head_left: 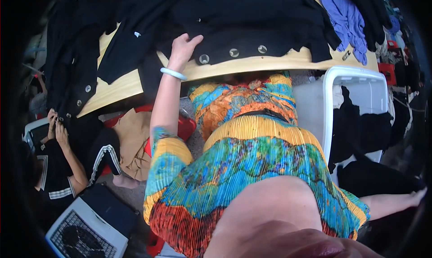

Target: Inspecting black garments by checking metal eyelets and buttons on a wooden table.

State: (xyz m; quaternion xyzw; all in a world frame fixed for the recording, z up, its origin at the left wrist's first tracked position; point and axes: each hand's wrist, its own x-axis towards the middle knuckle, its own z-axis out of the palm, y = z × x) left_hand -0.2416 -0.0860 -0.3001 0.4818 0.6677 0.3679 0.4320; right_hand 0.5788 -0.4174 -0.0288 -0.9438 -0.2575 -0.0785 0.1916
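Observation:
My left hand (pixel 184 49), a pale bangle at its wrist, rests on a black garment (pixel 252 24) spread over a wooden table (pixel 288 60). Its fingers bend down onto the cloth while the thumb stands apart. Several round, shiny button-like pieces (pixel 234 53) line the garment's near edge, and a small white piece (pixel 137 34) lies left of my hand. At the far right, my right arm stretches out sideways. My right hand (pixel 418 197), blurred near the rim, appears closed on the end of another black garment (pixel 378 181) beside a white plastic bin.
The white bin (pixel 330 105) holds dark cloth, right of my lap. Purple cloth (pixel 344 22) hangs over the table's right end. At left sits another person (pixel 58 168), handling black cloth with both hands. Tan cloth (pixel 132 143) and a white crate (pixel 67 217) stand lower left.

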